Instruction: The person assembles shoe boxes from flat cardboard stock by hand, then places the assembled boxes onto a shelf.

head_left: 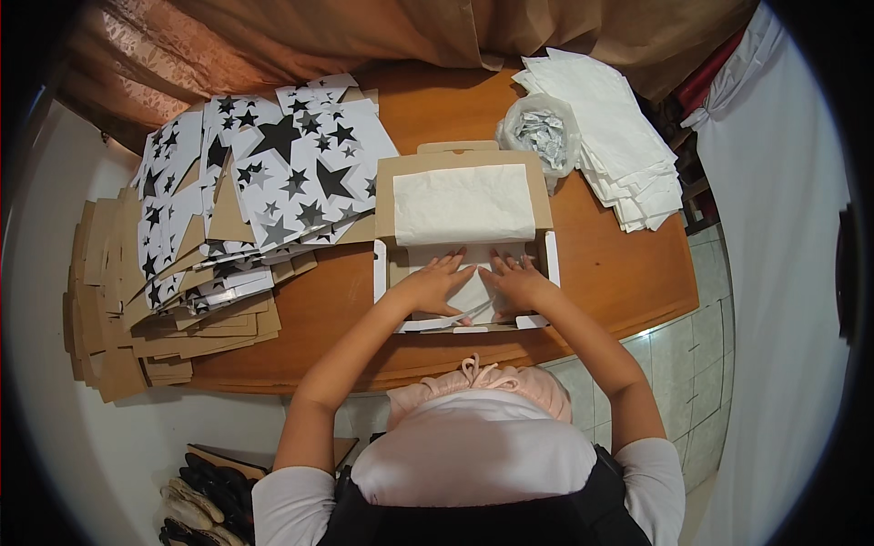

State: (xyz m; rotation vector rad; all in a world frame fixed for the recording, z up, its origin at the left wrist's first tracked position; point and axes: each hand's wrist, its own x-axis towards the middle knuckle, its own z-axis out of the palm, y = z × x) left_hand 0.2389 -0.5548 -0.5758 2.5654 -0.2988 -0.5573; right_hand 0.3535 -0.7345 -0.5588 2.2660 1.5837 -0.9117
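Note:
In front of me on the wooden table stands an open cardboard box [551, 259], white outside and brown inside, its lid raised at the far side. White tissue paper [464, 205] lines it and drapes up over the inside of the lid. My left hand [439, 284] lies inside the box with fingers spread, pressing on the paper. Close beside it, my right hand [514, 280] rests on the same paper, fingers stretched out. Neither hand grips anything that I can see. What lies under the paper is hidden.
Flat star-printed cardboard blanks [291, 173] are piled on the left of the table [619, 273], with plain brown cardboard [100, 273] beyond. A plastic bag of small silvery packets [542, 136] stands behind the box, next to stacked white paper sheets [610, 136]. Shoes [214, 496] sit at lower left.

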